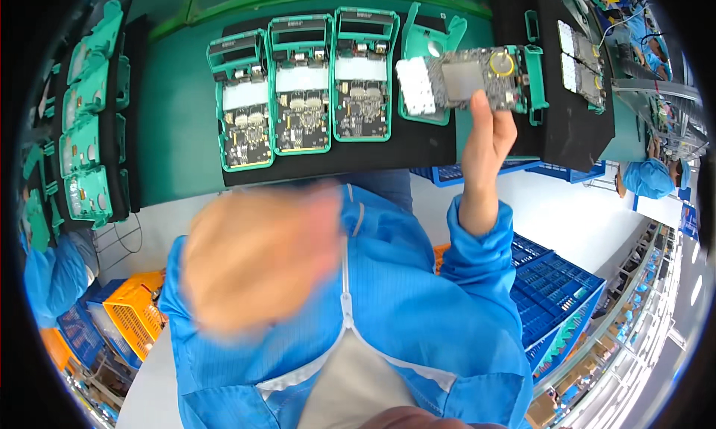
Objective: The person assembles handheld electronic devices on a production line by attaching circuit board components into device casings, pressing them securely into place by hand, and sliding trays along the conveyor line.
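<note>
My right hand (488, 134) grips a circuit board (462, 77) by its near edge, thumb or finger pressed on its face. The board has a white block at its left end, a grey square in the middle and a yellow ring at the right. Behind and partly under it lies an open green housing (440, 38), its lower part mostly hidden. My left hand (261, 257) is raised in front of my chest, away from the bench, and smeared by motion; its fingers cannot be made out.
Green housings with boards in them (245, 120) (302, 116) (362, 112) stand in a row on a black mat (418, 149). More green housings (82, 146) line the left side. Another board (585, 64) lies at right. Blue crates (548, 287) and an orange crate (138, 313) flank me.
</note>
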Tool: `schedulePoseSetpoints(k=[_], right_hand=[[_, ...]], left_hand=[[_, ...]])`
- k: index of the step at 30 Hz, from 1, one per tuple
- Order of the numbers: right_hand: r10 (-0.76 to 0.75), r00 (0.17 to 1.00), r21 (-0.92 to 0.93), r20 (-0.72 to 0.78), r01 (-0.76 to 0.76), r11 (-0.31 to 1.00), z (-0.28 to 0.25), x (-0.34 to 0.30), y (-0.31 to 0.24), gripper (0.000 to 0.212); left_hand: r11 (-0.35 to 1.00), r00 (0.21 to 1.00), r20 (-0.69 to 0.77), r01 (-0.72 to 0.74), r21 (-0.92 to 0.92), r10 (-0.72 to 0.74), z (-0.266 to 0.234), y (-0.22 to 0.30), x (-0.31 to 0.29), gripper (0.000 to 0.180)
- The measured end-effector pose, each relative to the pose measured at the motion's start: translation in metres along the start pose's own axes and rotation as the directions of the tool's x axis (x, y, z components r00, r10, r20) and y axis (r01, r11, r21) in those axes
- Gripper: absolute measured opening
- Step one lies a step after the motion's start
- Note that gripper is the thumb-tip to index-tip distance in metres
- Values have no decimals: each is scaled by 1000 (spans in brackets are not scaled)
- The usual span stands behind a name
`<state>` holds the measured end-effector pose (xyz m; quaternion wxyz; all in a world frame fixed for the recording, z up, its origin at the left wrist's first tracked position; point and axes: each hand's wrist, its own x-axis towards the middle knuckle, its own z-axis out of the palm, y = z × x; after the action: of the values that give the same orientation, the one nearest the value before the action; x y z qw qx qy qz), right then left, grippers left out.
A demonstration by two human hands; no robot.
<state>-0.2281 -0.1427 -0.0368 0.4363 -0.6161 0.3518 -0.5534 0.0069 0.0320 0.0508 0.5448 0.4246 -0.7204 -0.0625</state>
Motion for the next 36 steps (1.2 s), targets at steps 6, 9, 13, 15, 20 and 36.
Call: schedulePoseSetpoints(k=[6, 9, 13, 15, 20, 36], right_hand=[[165, 918, -258, 360, -72, 963, 36, -35, -52, 18], [186, 822, -176, 539, -106, 979, 40, -43, -60, 18], [-122, 835, -70, 537, 188, 980, 33, -38, -67, 15], [-353, 870, -167, 344, 427, 889, 19, -32, -73, 13], [-87, 942, -95, 323, 123, 988, 26, -19, -77, 44], [-47, 880, 285, 472, -102, 953, 23, -33, -47, 67]], left_hand=[[839, 801, 257, 534, 102, -541, 55, -28, -3, 106], [774, 754, 230, 633, -8, -615, 63, -31, -15, 99], [510, 682, 268, 704, -494, -681, 62, -37, -36, 90], [444, 669, 322, 708, -549, -670, 58, -37, -39, 89], [256, 627, 448, 721, -644, -637, 54, -31, -42, 89], [834, 824, 135, 549, 57, -551, 47, -18, -29, 80]])
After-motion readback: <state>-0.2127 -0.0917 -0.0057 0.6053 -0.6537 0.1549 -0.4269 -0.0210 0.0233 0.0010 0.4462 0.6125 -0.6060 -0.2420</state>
